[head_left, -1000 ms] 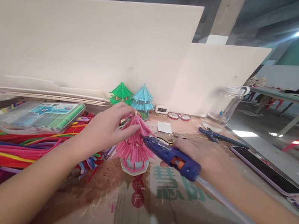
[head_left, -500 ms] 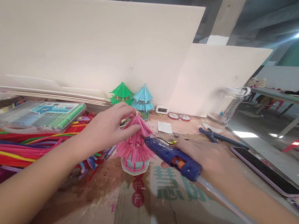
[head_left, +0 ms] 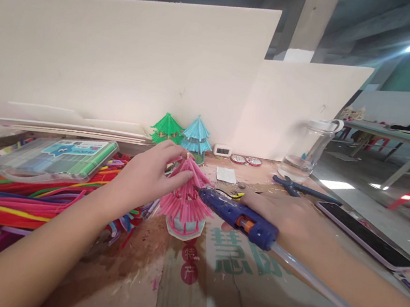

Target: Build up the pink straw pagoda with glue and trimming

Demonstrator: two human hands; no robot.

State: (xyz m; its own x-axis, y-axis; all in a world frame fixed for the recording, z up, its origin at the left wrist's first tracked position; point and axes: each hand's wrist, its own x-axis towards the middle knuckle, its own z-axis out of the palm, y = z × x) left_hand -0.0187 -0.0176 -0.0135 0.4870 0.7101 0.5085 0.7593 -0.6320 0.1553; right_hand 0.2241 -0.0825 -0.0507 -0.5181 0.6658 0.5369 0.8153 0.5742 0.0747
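A small pink pavilion model (head_left: 187, 208) with two tiers of pipe-cleaner roofing stands upright on the cardboard before me. My left hand (head_left: 159, 169) grips its upper roof near the peak, thumb in front and fingers behind. My right hand (head_left: 263, 205) is wrapped round a blue hot glue gun (head_left: 237, 216), whose nozzle points left and reaches the right side of the pink upper roof. From the gun's back end runs a long clear glue stick (head_left: 324, 283). Behind the pink model stand a green pavilion model (head_left: 167, 127) and a light blue one (head_left: 196, 133).
Bundles of coloured pipe cleaners (head_left: 43, 200) and a clear marker case (head_left: 58, 158) lie left. On the right are pliers (head_left: 301, 189), a phone (head_left: 364, 235) and a water bottle (head_left: 302, 149). A small digital clock (head_left: 223, 150) sits by the white board (head_left: 125, 67).
The glue gun has shifted very slightly to the right. My left hand and the pink model look the same as before.
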